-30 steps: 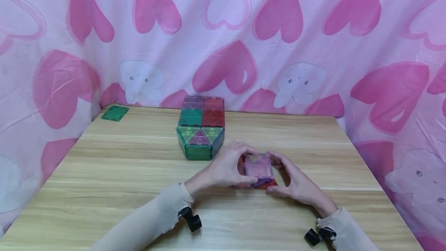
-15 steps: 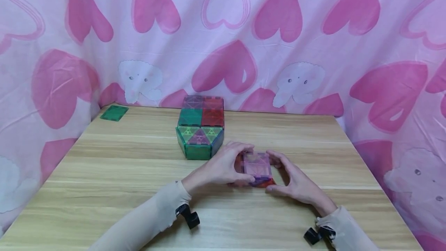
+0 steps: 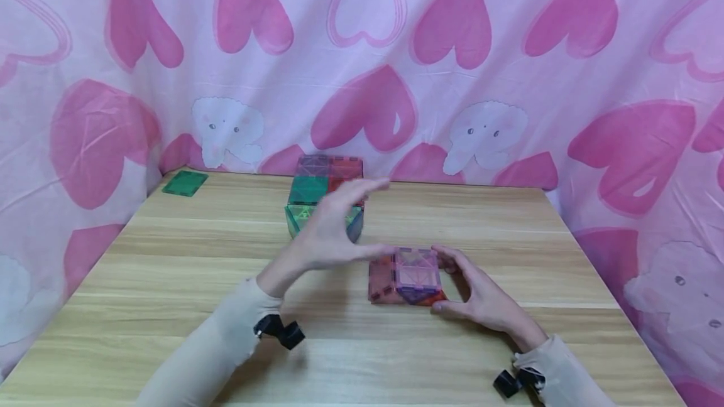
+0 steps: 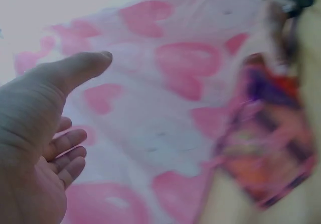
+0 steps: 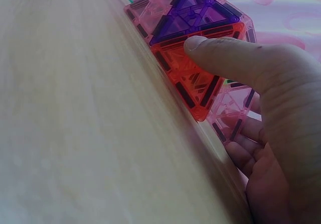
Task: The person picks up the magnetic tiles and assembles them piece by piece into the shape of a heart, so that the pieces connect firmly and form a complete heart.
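A small block of translucent magnetic tiles [image 3: 417,269] stands on the table, pink on top. In the right wrist view its near side shows a purple triangle [image 5: 193,15] beside an orange triangle [image 5: 193,76]. My right hand [image 3: 481,291] holds this block at its right end, thumb on the orange triangle, other fingers round the far side. My left hand [image 3: 325,234] is raised off to the left of the block, fingers spread and nothing in them. It partly hides a larger magnetic-tile box [image 3: 308,189] of green, red and purple tiles.
A single green square tile [image 3: 185,183] lies flat at the table's far left corner. Wooden table top [image 3: 170,281] extends on all sides of the blocks. A pink heart-print curtain [image 3: 362,30] hangs behind and along both sides.
My left hand has let go of the small tile block and moved up and left, in front of the larger box. The right hand keeps its hold, nearly still.
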A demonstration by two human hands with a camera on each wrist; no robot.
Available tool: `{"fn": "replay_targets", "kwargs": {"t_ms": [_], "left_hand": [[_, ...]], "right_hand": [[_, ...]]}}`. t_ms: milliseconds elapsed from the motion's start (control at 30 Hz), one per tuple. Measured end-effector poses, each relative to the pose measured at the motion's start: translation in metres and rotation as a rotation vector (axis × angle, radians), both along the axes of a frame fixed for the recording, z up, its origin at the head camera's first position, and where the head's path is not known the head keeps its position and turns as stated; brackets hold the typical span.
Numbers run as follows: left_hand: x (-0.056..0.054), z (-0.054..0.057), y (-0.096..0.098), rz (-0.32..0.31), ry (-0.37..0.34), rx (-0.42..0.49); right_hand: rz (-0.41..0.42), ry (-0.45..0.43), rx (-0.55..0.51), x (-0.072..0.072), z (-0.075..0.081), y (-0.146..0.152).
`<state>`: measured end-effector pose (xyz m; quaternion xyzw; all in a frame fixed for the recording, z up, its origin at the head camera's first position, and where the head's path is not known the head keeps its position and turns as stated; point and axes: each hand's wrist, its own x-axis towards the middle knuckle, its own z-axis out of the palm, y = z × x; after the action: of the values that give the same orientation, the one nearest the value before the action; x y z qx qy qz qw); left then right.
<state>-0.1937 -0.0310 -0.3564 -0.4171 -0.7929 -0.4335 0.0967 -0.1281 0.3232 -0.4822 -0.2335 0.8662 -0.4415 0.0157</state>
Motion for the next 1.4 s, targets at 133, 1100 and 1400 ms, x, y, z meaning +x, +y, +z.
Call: {"fn": "replay_targets", "kwargs": {"t_ms": [133, 1100, 1400], "left_hand": [[-0.01, 0.022, -0.031, 0.064, 0.057, 0.117], [-0.094, -0.048, -0.245, 0.834, -0.239, 0.113], [-0.101, -0.105, -0.291, 0.874, -0.252, -0.07]], "right_hand": [[-0.002, 0.001, 0.003, 0.0, 0.0, 0.001], [0.003, -0.024, -0.021, 0.0, 0.0, -0.001], [0.013, -0.024, -0.029, 0.0, 0.001, -0.001]]}}
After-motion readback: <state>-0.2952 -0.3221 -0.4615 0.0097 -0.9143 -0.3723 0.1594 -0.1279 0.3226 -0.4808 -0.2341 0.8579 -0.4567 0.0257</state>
